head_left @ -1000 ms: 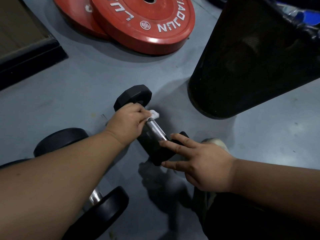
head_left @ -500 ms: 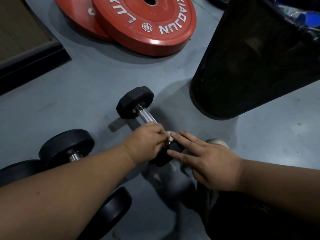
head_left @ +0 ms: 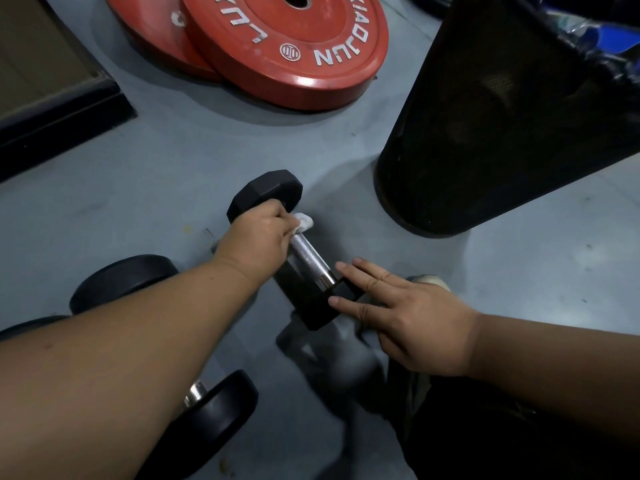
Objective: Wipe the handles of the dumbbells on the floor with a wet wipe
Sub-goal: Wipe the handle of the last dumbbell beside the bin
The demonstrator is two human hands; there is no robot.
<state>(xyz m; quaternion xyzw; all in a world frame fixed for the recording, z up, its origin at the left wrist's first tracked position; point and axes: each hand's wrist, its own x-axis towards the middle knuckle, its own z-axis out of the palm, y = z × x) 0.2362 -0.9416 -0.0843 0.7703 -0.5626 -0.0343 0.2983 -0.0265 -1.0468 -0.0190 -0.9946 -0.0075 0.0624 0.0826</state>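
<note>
Two hands work at one small dumbbell (head_left: pixel 294 251) lying on the grey floor (head_left: pixel 173 174). Far left, a dark platform edge (head_left: pixel 65 109) sits by the floor; below it, round black ends of another dumbbell (head_left: pixel 121 282) show from under the left forearm. Two red weight plates (head_left: pixel 287 46) lie overlapping at the top. The left hand (head_left: pixel 258 237) curls round the far end of the chrome handle (head_left: pixel 310 259), just beside the far hexagonal head, its fingers (head_left: pixel 277 216) pinching a white wet wipe (head_left: pixel 303 221) against the metal. The right hand (head_left: pixel 405 313) lies with fingers straight and spread, pressing on the near head. A black mesh bin (head_left: pixel 502 126) stands right of the dumbbell, apart from it.
</note>
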